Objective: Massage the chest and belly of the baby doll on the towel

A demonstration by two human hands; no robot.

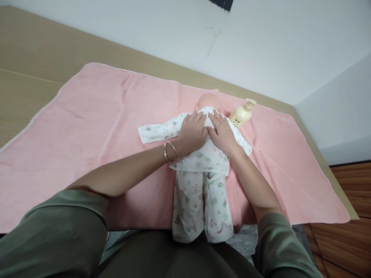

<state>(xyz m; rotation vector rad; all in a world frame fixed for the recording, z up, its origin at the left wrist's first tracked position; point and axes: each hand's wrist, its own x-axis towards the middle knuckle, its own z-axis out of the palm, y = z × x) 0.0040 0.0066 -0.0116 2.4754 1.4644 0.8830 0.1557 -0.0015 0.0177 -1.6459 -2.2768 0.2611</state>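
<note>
A baby doll [209, 101] lies stretched out with its bald head away from me; no facial features show. It wears a white printed top [203, 157] with long sleeves and matching trousers [188, 204], whose ends reach over the near edge. My left hand [193, 132], with a silver bangle at the wrist, rests flat on the upper part of the top. Beside it my right hand [222, 131] lies flat too, fingers stretched toward the doll's neck. The thumbs nearly meet in the middle. Neither hand grips anything.
A cream pump bottle [242, 115] leans just right of the doll's shoulder. Underneath spreads a pink blanket [87, 116] with some creases, on a wooden table [31, 46]. A white wall [174, 42] rises behind. Brown wood panelling [348, 239] is at the lower right.
</note>
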